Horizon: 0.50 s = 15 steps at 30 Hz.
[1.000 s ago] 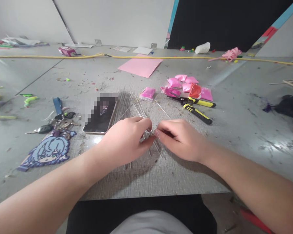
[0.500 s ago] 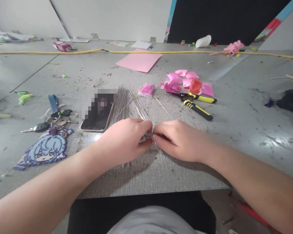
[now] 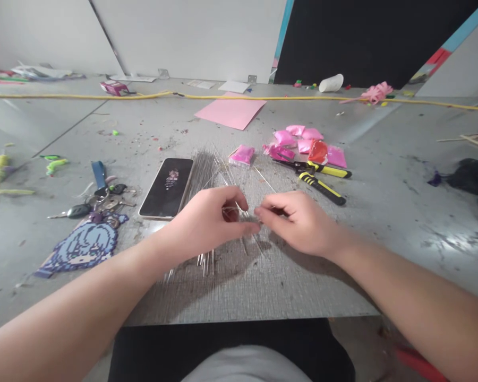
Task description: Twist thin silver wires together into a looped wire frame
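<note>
My left hand (image 3: pixel 213 215) is over the right side of a bundle of thin metal wires (image 3: pixel 202 178), its thumb and index finger apart. A few loose wires (image 3: pixel 227 172) pass under and between its fingers, and their ends poke out below. Just to the right, my right hand (image 3: pixel 298 220) has thumb and index finger pinched together, close to the left fingertips but apart from them. Whatever is in that pinch is too small to make out. One single wire (image 3: pixel 265 178) lies on the table beyond the right hand.
Left of the wires lies a phone (image 3: pixel 167 188), then keys (image 3: pixel 103 201) with a blue pixel-art charm (image 3: pixel 83 244). Yellow-black pliers (image 3: pixel 322 185) lie near pink packets (image 3: pixel 284 139) and a red one (image 3: pixel 317 151). A yellow cord (image 3: pixel 223 98) crosses behind pink paper (image 3: pixel 231 111).
The fingertips of both hands, together before, have drawn apart. My left thumb and index finger have spread, while the right pinch stays closed. The view has shifted slightly.
</note>
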Motion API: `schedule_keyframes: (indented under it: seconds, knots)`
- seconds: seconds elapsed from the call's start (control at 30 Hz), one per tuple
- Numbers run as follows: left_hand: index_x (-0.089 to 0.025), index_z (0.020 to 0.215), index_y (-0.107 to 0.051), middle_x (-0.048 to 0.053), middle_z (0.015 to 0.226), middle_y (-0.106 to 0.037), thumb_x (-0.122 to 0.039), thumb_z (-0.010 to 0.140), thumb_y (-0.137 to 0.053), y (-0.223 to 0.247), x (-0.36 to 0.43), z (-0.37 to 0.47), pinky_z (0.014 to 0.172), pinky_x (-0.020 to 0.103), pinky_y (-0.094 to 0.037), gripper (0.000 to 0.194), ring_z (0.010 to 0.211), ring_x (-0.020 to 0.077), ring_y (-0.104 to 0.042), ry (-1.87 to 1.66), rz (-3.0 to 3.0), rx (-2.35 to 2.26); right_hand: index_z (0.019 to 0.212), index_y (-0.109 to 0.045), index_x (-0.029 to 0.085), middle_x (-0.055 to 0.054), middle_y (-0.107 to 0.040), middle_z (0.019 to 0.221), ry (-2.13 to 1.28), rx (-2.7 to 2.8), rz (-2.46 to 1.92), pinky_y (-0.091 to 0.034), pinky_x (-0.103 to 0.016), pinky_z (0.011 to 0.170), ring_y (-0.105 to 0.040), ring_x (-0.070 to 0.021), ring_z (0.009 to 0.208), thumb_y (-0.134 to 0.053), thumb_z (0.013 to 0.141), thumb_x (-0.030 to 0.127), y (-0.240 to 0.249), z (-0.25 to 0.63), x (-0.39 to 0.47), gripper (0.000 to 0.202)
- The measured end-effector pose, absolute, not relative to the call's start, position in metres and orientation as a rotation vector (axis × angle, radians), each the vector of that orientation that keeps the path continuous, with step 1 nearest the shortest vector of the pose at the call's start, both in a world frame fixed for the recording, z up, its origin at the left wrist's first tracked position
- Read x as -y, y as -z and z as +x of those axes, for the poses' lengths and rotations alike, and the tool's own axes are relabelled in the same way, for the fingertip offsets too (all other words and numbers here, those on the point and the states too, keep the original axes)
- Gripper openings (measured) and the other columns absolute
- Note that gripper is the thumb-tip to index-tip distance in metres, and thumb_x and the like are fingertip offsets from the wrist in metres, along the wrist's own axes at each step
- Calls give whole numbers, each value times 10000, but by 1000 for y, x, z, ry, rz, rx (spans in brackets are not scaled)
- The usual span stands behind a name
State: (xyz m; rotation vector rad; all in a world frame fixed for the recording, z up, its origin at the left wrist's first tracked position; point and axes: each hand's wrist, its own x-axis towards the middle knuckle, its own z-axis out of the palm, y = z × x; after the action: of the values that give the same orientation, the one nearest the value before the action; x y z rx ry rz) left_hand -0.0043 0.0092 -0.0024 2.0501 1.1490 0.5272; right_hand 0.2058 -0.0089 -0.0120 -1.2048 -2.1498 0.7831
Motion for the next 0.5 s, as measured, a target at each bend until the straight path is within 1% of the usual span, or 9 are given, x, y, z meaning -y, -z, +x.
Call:
schedule_keyframes:
  seconds: [0.07, 0.13, 0.2, 0.27, 0.43, 0.5]
  knots:
    - [-203, 940, -593, -20, 729, -600, -413, 741, -763, 2, -11, -5, 556, 249, -436, 335, 627, 125, -549, -631, 1847, -1138, 651, -483, 186, 50, -381, 572, -856, 1974, -1274, -258, -258, 503, -354, -97, 534, -523, 971, 331, 12, 207, 8, 353]
    - [-200, 960, -597, 0, 782, -626, -413, 760, -752, 3, -13, -6, 588, 259, -460, 331, 667, 132, -579, -691, 1709, -1133, 666, -500, 192, 51, -380, 567, -1004, 1805, -1283, -257, -264, 500, -348, -100, 522, -527, 973, 387, 14, 208, 6, 365]
    - [-196, 917, -615, 4, 783, -630, -416, 789, -730, 6, -14, -6, 608, 263, -464, 280, 678, 129, -583, -705, 1650, -1128, 695, -530, 197, 49, -382, 565, -1226, 1672, -1216, -270, -267, 504, -362, -107, 522, -510, 978, 445, 18, 208, 4, 377]
    - [-191, 875, -633, 5, 767, -633, -407, 811, -709, 8, -13, -5, 614, 265, -470, 238, 670, 126, -583, -700, 1613, -1085, 728, -569, 192, 43, -396, 568, -1366, 1647, -1174, -275, -269, 510, -376, -112, 529, -498, 979, 477, 22, 207, 3, 386]
    - [-182, 839, -655, 21, 822, -674, -312, 827, -697, 11, -12, -1, 698, 283, -540, 137, 710, 123, -621, -707, 1418, -911, 747, -584, 188, 36, -420, 592, -1412, 1691, -1109, -282, -270, 526, -389, -117, 551, -469, 987, 503, 23, 205, 7, 413]
    - [-182, 831, -665, 22, 835, -680, -313, 825, -704, 10, -11, -1, 686, 270, -549, 136, 716, 117, -626, -694, 1370, -885, 757, -594, 187, 33, -428, 605, -1410, 1703, -1051, -286, -270, 534, -394, -119, 564, -455, 993, 500, 20, 206, 8, 416]
